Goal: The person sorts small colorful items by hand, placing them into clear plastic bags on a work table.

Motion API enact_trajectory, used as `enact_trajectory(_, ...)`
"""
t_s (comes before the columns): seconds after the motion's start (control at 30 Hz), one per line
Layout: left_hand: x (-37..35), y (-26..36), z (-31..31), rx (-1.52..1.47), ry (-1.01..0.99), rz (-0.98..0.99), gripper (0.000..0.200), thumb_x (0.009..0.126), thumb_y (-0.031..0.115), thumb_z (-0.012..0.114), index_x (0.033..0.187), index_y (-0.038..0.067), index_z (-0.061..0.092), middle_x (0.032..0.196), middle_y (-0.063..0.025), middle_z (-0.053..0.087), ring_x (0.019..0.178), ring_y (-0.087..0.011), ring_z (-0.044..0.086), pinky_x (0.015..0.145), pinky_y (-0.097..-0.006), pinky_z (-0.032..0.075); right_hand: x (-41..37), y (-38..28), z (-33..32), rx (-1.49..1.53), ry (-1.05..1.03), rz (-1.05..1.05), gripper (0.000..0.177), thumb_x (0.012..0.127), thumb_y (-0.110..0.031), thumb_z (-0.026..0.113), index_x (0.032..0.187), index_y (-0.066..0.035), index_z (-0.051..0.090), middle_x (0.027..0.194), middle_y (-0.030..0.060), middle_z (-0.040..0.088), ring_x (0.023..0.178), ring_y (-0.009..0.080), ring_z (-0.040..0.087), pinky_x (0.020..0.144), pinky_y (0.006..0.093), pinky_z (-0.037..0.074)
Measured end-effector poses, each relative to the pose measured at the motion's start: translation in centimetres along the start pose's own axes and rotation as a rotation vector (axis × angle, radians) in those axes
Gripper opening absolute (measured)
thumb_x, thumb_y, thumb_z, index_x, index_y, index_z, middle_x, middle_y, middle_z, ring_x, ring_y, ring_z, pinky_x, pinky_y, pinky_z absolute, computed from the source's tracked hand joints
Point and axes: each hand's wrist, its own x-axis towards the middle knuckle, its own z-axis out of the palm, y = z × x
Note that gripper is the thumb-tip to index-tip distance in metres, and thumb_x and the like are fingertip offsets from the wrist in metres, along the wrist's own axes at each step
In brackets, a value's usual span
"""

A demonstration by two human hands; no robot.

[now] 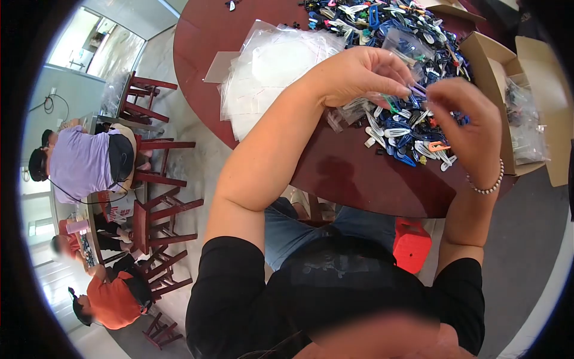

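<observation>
Over the heap of snap hair clips (397, 133), my left hand (373, 72) pinches a slim purple hair clip (418, 90) between thumb and fingertips. My right hand (469, 110), with a beaded bracelet at its wrist, is closed at the other end of this clip; its fingers are slightly blurred. White, blue, black and a few orange clips lie loose below both hands. A clear plastic bag (408, 45) rests on the heap beyond my left hand. Under my left forearm is a spread stack of clear bags (263, 81).
The round dark-red table (365, 188) curves in front of me. An open cardboard box (487, 51) holding bagged items stands at the right. A red stool (411, 245) is below the edge. Several people sit at left near wooden stools (140, 227).
</observation>
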Motion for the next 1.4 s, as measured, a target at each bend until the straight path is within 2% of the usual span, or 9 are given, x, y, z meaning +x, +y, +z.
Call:
enact_trajectory(0.07, 0.2, -0.3, -0.4, -0.04, -0.001, 0.041, 0.021, 0.085, 0.011, 0.069, 0.104, 0.007, 0.064, 0.096, -0.001, 0.067, 0.093, -0.0101, 0.065, 0.074, -0.0253, 0.056, -0.4, 0.5, -0.6, -0.076, -0.485, -0.012, 0.017, 0.073, 0.002, 0.069, 0.089, 0.0, 0.064, 0.083, 0.0127, 0.065, 0.071, 0.0267, 0.063, 0.065, 0.0336, 0.051)
enact_trajectory(0.1, 0.2, -0.3, -0.4, -0.042, -0.004, 0.042, 0.021, 0.085, 0.011, 0.069, 0.104, 0.007, 0.064, 0.096, -0.001, 0.067, 0.093, -0.0101, 0.065, 0.074, -0.0253, 0.056, -0.5, -0.1, -0.9, -0.112, -0.661, 0.133, 0.02, 0.073, -0.001, 0.068, 0.092, -0.002, 0.063, 0.084, 0.0133, 0.062, 0.073, 0.0308, 0.062, 0.065, 0.0372, 0.05)
enact_trajectory(0.23, 0.0, 0.0, -0.4, -0.008, 0.042, 0.062, 0.023, 0.083, 0.012, 0.071, 0.104, 0.007, 0.064, 0.096, -0.0013, 0.067, 0.092, -0.0105, 0.065, 0.074, -0.0256, 0.056, -3.0, -0.5, -0.9, -0.179, -0.704, 0.194, 0.031, 0.073, 0.006, 0.064, 0.103, -0.001, 0.062, 0.094, 0.0135, 0.06, 0.075, 0.0289, 0.062, 0.067, 0.0349, 0.05)
enact_trajectory(0.47, 0.1, -0.2, 0.1, 0.058, 0.037, 0.055, 0.026, 0.083, 0.012, 0.072, 0.106, 0.006, 0.064, 0.097, -0.0017, 0.067, 0.09, -0.0107, 0.066, 0.072, -0.0241, 0.055, -8.1, 0.4, 1.3, -0.311, -0.429, 0.154, 0.026, 0.078, -0.002, 0.065, 0.103, -0.004, 0.063, 0.095, 0.0117, 0.06, 0.092, 0.0311, 0.059, 0.077, 0.039, 0.049)
enact_trajectory(0.9, 0.2, -0.4, -0.2, 0.079, 0.029, 0.054, 0.029, 0.082, 0.014, 0.073, 0.107, 0.005, 0.064, 0.097, -0.0023, 0.068, 0.088, -0.0092, 0.065, 0.071, -0.0232, 0.054, -12.3, 1.2, 1.6, -0.168, -0.041, 0.194, 0.014, 0.079, 0.006, 0.066, 0.09, 0.0, 0.061, 0.096, 0.0111, 0.063, 0.084, 0.0208, 0.06, 0.073, 0.028, 0.049)
enact_trajectory(1.03, 0.1, -0.3, -0.2, 0.095, 0.025, 0.047, 0.03, 0.082, 0.016, 0.073, 0.108, 0.005, 0.064, 0.097, -0.0027, 0.068, 0.088, -0.009, 0.065, 0.071, -0.0235, 0.053, -10.3, -0.3, 3.1, -0.052, -0.017, 0.264, 0.018, 0.077, 0.006, 0.068, 0.093, 0.0, 0.062, 0.096, 0.0113, 0.062, 0.082, 0.0223, 0.06, 0.073, 0.0307, 0.049)
enact_trajectory(1.1, 0.2, -0.4, -0.3, 0.097, 0.023, 0.051, 0.03, 0.081, 0.016, 0.073, 0.108, 0.005, 0.064, 0.097, -0.0029, 0.068, 0.088, -0.009, 0.065, 0.071, -0.0237, 0.053, -8.6, -1.4, 4.2, -0.18, -0.223, 0.046, 0.022, 0.076, 0.004, 0.068, 0.096, 0.0, 0.062, 0.096, 0.0122, 0.06, 0.08, 0.0262, 0.059, 0.072, 0.0339, 0.049)
enact_trajectory(1.2, 0.2, -0.4, -0.3, 0.089, 0.033, 0.068, 0.03, 0.081, 0.015, 0.073, 0.108, 0.005, 0.064, 0.098, -0.0035, 0.068, 0.088, -0.01, 0.065, 0.072, -0.0242, 0.053, -7.9, -2.1, 6.3, -0.259, -0.337, 0.049, 0.023, 0.076, 0.001, 0.067, 0.099, 0.0, 0.062, 0.092, 0.0132, 0.058, 0.081, 0.0301, 0.058, 0.072, 0.0361, 0.048)
enact_trajectory(1.4, -0.1, -0.1, -0.3, 0.087, 0.02, 0.098, 0.034, 0.079, 0.018, 0.075, 0.108, 0.004, 0.064, 0.094, -0.0036, 0.066, 0.087, -0.0112, 0.063, 0.073, -0.0242, 0.053, -7.5, -1.5, 6.7, -0.289, -0.322, 0.04, 0.011, 0.078, 0.0, 0.065, 0.086, 0.0, 0.058, 0.085, 0.0117, 0.058, 0.077, 0.0297, 0.058, 0.068, 0.0367, 0.047)
